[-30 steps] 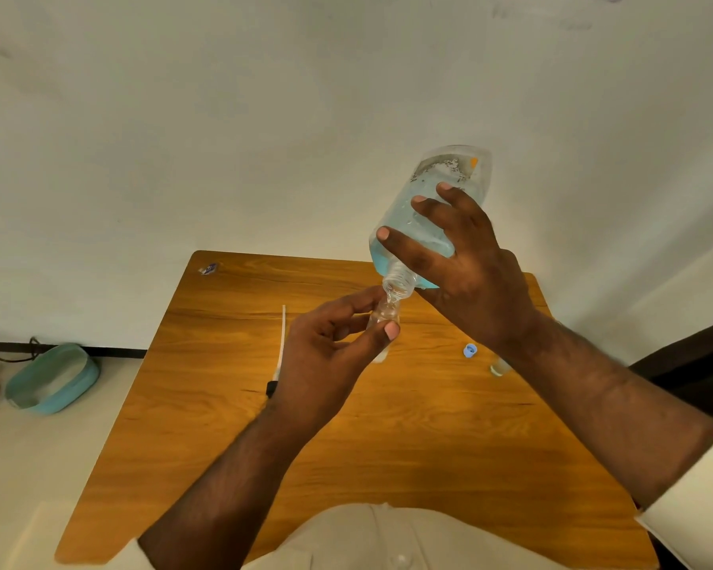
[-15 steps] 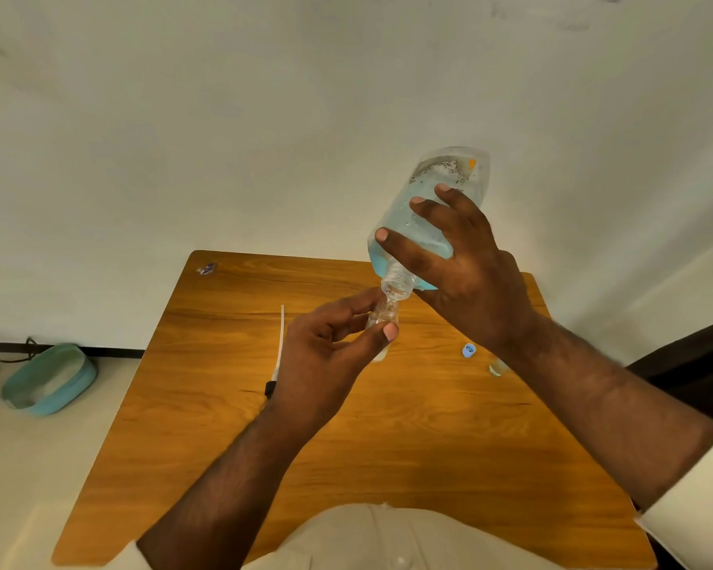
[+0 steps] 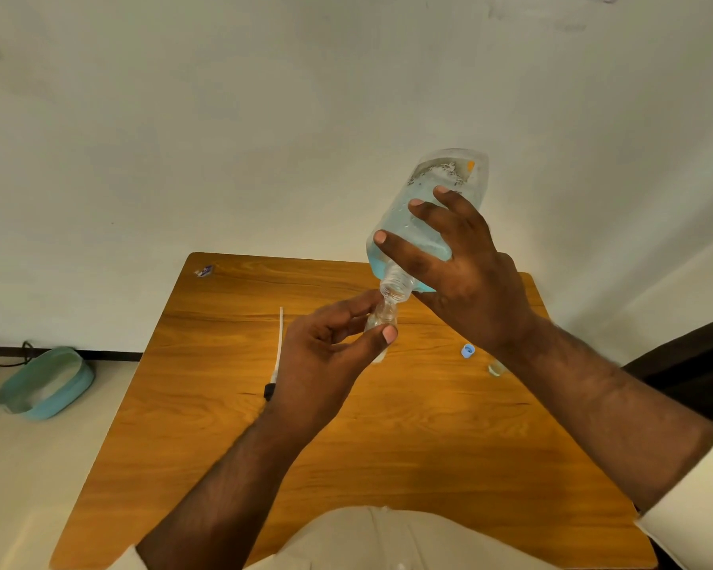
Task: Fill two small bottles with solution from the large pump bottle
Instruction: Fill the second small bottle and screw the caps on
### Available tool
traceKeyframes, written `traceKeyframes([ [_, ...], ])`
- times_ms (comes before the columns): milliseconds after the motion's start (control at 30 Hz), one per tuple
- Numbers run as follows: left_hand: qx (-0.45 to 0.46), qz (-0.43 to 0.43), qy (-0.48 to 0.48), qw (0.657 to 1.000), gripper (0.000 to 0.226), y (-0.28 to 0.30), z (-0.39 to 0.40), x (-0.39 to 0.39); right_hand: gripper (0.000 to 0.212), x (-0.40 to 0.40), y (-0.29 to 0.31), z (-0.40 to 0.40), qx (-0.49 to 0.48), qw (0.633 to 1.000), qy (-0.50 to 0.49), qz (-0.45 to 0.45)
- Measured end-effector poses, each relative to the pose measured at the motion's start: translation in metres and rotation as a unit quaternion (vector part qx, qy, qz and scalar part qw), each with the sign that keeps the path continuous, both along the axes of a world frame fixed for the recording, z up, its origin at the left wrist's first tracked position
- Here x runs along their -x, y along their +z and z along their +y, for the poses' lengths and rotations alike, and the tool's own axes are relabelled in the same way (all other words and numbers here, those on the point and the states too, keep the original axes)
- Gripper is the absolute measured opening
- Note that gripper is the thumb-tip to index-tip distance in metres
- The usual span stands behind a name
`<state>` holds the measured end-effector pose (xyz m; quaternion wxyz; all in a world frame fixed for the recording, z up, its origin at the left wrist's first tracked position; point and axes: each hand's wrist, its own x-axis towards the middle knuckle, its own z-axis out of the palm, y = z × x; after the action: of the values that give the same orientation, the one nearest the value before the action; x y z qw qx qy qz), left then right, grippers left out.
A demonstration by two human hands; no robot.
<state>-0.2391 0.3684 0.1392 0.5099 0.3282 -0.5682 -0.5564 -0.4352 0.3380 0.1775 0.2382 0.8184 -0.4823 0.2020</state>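
Observation:
My right hand (image 3: 470, 277) grips the large clear bottle (image 3: 422, 216) of pale blue solution, tipped steeply with its open threaded neck pointing down. Its mouth meets the mouth of a small clear bottle (image 3: 381, 316), pinched between thumb and fingers of my left hand (image 3: 326, 347) above the wooden table (image 3: 231, 429). The pump with its long white tube (image 3: 280, 343) lies on the table left of my left hand. A small blue cap (image 3: 467, 350) rests on the table to the right. A second small clear item (image 3: 495, 369) peeks out beside my right wrist, mostly hidden.
A small bluish scrap (image 3: 204, 271) lies at the table's far left corner. A teal basin (image 3: 44, 382) sits on the floor to the left, by a dark cable (image 3: 5, 357). A white wall stands behind the table; a dark seat (image 3: 692, 364) is at right.
Both hands and both bottles keep nearly the same pose. The view has shifted very slightly, nothing else has moved.

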Motion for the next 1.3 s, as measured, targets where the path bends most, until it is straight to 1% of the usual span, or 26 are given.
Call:
traceKeyframes([
  [233,0.0,0.009,-0.006,1.0,0.045,-0.001,0.0,0.0,0.068,0.0,-0.001,0.001,0.0,1.0,-0.002,-0.001],
  [433,-0.012,0.02,-0.009,1.0,0.045,-0.002,0.001,0.001,0.061,0.002,0.0,0.002,-0.005,1.0,-0.003,0.002],
  [600,-0.012,0.018,-0.006,1.0,0.047,-0.002,0.001,0.002,0.067,0.001,-0.001,0.002,-0.003,1.0,-0.001,-0.001],
  [767,-0.014,0.017,-0.006,1.0,0.048,-0.002,0.001,0.002,0.059,0.001,0.0,0.002,-0.001,1.0,0.001,0.001],
  [900,-0.01,0.008,-0.003,1.0,0.05,-0.001,0.0,0.002,0.061,0.0,-0.001,0.002,-0.004,1.0,-0.001,-0.004],
  [1000,-0.009,0.02,-0.006,1.0,0.048,-0.002,0.001,0.001,0.059,0.0,-0.002,0.002,-0.005,1.0,0.002,-0.012],
  [1100,-0.014,0.026,-0.005,1.0,0.043,-0.002,0.002,0.002,0.064,0.0,-0.004,0.004,-0.018,0.999,0.003,-0.038],
  [1167,-0.019,0.026,-0.006,0.999,0.042,-0.001,0.002,0.002,0.059,-0.001,-0.007,0.006,-0.024,0.997,0.001,-0.067],
  [1233,-0.025,0.026,-0.01,0.999,0.04,-0.001,0.002,0.003,0.058,-0.002,-0.011,0.011,-0.038,0.993,0.002,-0.112],
  [1300,-0.026,0.022,-0.016,0.999,0.038,-0.001,0.001,0.006,0.063,-0.003,-0.017,0.016,-0.07,0.983,0.0,-0.172],
])
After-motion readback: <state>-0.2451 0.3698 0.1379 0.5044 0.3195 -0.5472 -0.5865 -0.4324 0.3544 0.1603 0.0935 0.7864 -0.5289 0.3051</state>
